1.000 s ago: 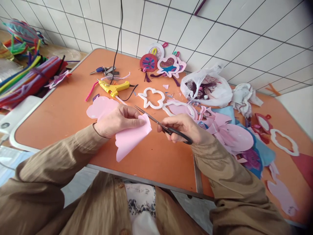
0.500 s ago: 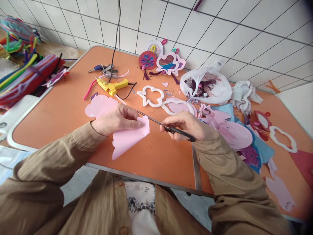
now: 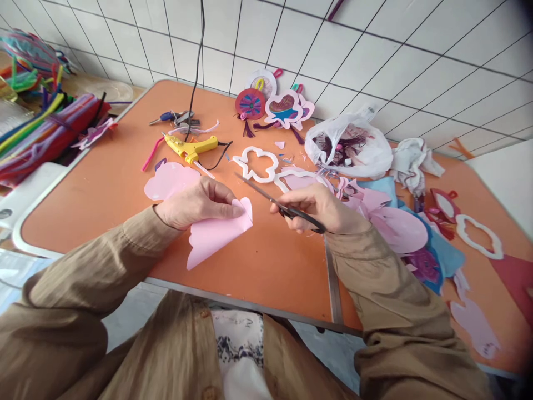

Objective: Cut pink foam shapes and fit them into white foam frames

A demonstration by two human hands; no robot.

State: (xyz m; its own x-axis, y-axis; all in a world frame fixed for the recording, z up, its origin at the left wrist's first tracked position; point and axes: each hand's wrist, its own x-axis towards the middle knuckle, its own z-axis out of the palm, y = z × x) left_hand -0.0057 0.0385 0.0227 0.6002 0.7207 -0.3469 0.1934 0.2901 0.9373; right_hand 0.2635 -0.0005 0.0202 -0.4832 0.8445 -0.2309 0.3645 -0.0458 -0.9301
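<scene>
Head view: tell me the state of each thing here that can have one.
Pink sheet: folded, pinched by left hand.
Scissors: gripped in right hand, blades clear of the sheet.
Glue gun: lying on its side, corded.
Bag: crumpled, lying on the table.

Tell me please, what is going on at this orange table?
A person in tan sleeves is at the orange table. The left hand pinches a folded pink paper with a scalloped edge. The right hand holds black scissors; the blades point away and to the left and seem just clear of the paper. A yellow glue gun and a white cut-out frame lie farther back.
</scene>
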